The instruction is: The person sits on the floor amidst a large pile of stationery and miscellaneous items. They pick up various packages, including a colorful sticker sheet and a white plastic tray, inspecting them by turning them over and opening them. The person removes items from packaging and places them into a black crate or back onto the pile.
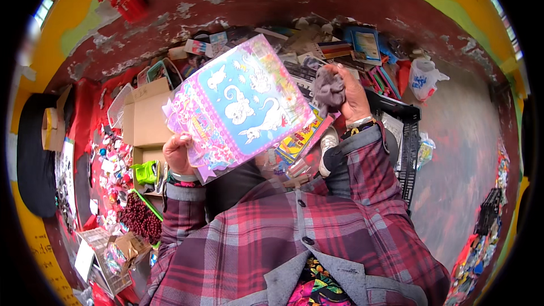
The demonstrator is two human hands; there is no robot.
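Note:
A large flat picture sheet (pixel 242 105), pink and blue with white animal figures, is tilted in front of me. My left hand (pixel 179 153) pinches its lower left corner, thumb on the printed face. On the other side, my right hand (pixel 352 93) has its fingers wrapped round a crumpled grey cloth (pixel 328 89), held just off the sheet's right edge. Below the cloth, a yellow picture book (pixel 300 140) lies partly under the sheet. The sheet hides whatever is directly behind it.
An open cardboard box (pixel 148 114) with a bright green plastic piece (pixel 145 173) stands at left, near a dark red beaded mat (pixel 140 218). A black plastic crate (pixel 409 156) is beside my right arm. Books and papers pile along the wall, with a white plastic bag (pixel 424 78) at right.

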